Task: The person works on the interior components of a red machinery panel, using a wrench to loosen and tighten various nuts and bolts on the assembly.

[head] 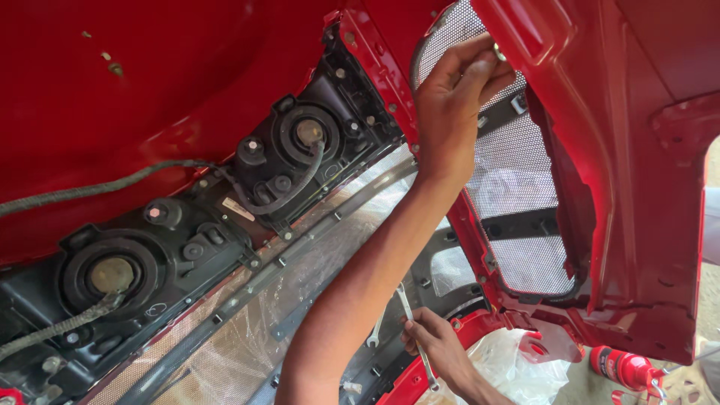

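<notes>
A forearm is being stretched up through the middle of the frame, nearest the camera, ending in the left hand at the upper centre. Its fingers are being pinched narrowly on a small metal fastener under the red panel, beside the mesh grille. The fastener is judged to be light, hard and easily dropped; it is best gripped by its head between thumb and fingertips.

At the lower centre, the right hand is being closed around a spanner, held near mid-shank. A second spanner is lying just beside it. The spanner is judged stiff, smooth steel, possibly slippery.

At the left, two black lamp housings with wiring are being shown against the red body. A red can is lying at the lower right.
</notes>
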